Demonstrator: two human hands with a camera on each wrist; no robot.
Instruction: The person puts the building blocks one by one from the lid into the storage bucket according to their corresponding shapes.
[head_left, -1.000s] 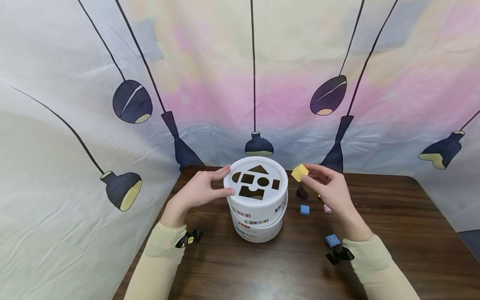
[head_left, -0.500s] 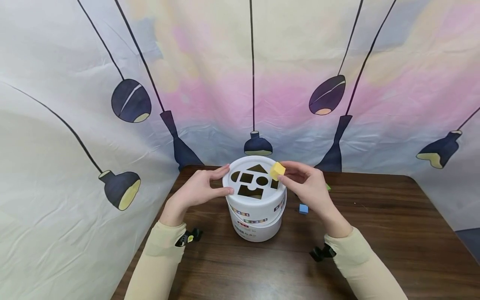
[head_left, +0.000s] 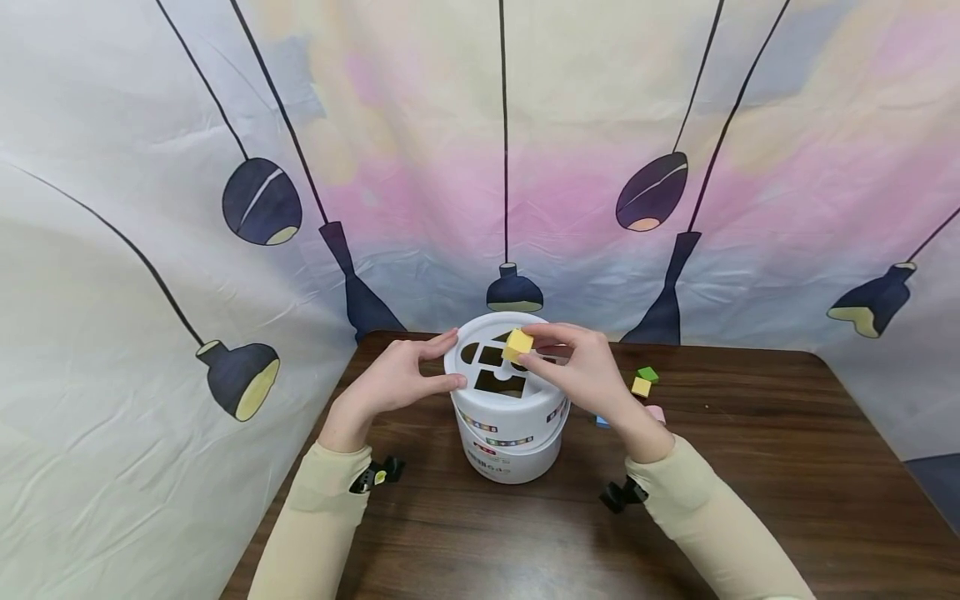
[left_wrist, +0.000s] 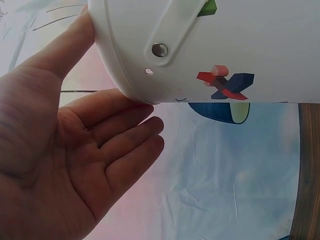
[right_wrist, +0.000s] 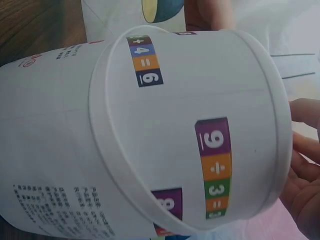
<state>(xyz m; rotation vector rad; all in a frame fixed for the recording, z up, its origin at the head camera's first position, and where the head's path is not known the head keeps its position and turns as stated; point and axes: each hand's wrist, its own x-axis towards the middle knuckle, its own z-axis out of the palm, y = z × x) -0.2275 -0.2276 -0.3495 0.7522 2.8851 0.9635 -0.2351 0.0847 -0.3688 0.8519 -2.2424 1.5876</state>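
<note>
A white bucket [head_left: 513, 462] stands upright on the table, its white lid [head_left: 542, 385] cut with shaped holes. My right hand [head_left: 583, 367] pinches a yellow block [head_left: 517, 345] between thumb and fingertips close over the lid, overlapping the round and square holes in the head view. My left hand [head_left: 397, 379] touches the left side of the lid, thumb and index finger spread apart at the rim. The left wrist view shows that hand's other fingers [left_wrist: 135, 150] extended below the rim. In the right wrist view the bucket hides the yellow block.
On the brown table [head_left: 750, 467], right of the bucket, lie a green block [head_left: 648, 375], another yellow block [head_left: 641, 387], a pink block [head_left: 657, 413] and a partly hidden blue block [head_left: 602, 422]. A painted curtain [head_left: 420, 167] hangs behind the table.
My right hand has carried the yellow block leftward from beside the bucket to over the middle of the lid. The left hand has stayed at the rim.
</note>
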